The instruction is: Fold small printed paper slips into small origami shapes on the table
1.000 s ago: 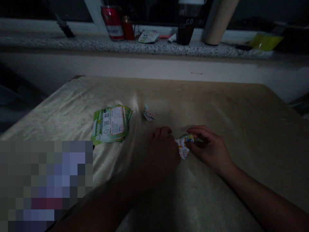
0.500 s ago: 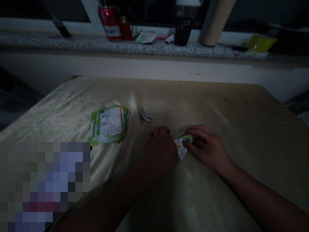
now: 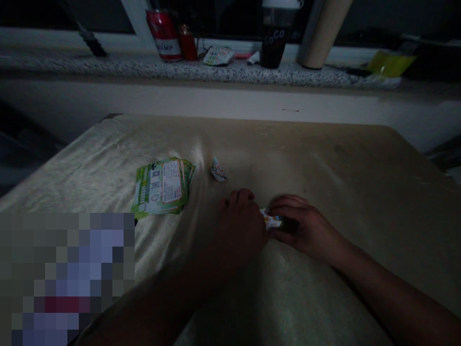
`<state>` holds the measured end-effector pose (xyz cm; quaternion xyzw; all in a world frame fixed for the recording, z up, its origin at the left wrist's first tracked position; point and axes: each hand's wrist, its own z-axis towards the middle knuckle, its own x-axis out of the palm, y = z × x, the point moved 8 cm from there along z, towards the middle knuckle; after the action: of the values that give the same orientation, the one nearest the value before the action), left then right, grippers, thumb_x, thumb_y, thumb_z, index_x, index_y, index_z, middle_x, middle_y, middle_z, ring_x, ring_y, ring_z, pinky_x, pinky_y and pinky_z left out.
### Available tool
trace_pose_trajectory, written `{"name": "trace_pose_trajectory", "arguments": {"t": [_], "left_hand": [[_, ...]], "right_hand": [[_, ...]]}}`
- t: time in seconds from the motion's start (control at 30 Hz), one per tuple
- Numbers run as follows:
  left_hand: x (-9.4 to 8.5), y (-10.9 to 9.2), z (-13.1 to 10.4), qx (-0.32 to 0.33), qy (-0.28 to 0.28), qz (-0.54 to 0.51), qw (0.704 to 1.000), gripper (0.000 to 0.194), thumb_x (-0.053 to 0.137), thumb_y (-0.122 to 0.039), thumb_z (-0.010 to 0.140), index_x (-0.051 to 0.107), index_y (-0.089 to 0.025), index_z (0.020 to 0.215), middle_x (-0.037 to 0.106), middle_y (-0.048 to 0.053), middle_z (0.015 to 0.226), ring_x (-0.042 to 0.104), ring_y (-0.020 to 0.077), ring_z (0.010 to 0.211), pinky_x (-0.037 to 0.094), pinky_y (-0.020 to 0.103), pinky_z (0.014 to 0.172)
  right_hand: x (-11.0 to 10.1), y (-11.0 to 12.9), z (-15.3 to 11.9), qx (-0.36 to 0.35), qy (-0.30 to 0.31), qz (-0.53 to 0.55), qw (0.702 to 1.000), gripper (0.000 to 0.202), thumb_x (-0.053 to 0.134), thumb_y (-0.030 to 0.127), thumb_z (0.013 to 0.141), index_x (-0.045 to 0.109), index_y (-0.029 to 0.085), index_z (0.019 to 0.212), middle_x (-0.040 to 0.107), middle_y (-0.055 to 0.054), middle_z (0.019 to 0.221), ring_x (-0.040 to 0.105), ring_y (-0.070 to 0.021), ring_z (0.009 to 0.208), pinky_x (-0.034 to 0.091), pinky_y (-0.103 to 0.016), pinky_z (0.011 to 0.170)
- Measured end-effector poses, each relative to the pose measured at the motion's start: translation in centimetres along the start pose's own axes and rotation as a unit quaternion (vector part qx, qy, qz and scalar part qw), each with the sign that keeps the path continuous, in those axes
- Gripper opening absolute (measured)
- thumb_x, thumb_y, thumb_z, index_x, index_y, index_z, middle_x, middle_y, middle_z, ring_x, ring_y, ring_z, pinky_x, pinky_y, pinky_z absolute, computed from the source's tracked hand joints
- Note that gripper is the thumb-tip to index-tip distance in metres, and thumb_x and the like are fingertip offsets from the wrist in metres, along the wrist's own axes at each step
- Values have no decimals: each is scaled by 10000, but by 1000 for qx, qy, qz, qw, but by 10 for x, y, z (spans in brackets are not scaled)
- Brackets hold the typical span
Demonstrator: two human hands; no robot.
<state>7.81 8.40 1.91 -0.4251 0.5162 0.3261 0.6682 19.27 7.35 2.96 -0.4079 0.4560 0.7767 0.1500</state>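
Observation:
My left hand (image 3: 243,223) rests low over the table with its fingers curled, closed on the left end of a small folded printed paper (image 3: 272,221). From the other side, my right hand (image 3: 302,223) pinches the same paper between thumb and fingers. Much of the paper is hidden by both hands. Beyond my left hand, a small folded paper piece (image 3: 218,170) with a pointed tip stands on the table. Further left lies a stack of green printed sheets (image 3: 162,186).
The table (image 3: 298,149) has a wrinkled, shiny cover. Behind it, a speckled stone sill (image 3: 126,66) holds a red can (image 3: 165,36), a red bottle (image 3: 188,43), crumpled paper (image 3: 218,55), a dark cup (image 3: 274,41), a tan cylinder (image 3: 324,33) and a yellow packet (image 3: 391,64). Pixelation covers the lower left.
My right hand has shifted slightly left and its fingers have closed further over the paper. Less of the paper shows; its lower pointed corner is no longer visible. My left hand has barely moved.

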Motion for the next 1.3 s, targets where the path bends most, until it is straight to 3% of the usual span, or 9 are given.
{"name": "trace_pose_trajectory", "arguments": {"t": [0.53,0.8,1.3], "left_hand": [[0,2,2,-11,8,-1,1000,248,509,-248,896,716,-126,960,600,152,1227,525,321,1120,436,499,887],[-1,1,1,-20,27,6,999,242,512,-264,904,717,-151,966,590,133,1254,511,301,1151,417,467,908],[-2,1,1,-10,24,-15,1000,217,530,-248,885,717,-151,934,590,133,1221,516,303,1142,428,475,903]], "right_hand": [[1,3,-4,6,43,-27,999,327,747,276,828,670,209,1138,666,-85,1140,608,-246,1101,480,-429,1006],[2,12,-6,-34,50,-132,989,336,699,406,864,715,216,1141,577,-117,1333,468,-316,1317,379,-496,1116],[2,11,-7,-31,56,-170,983,286,650,337,899,726,250,1160,565,-73,1402,434,-322,1349,364,-502,1131]]}}
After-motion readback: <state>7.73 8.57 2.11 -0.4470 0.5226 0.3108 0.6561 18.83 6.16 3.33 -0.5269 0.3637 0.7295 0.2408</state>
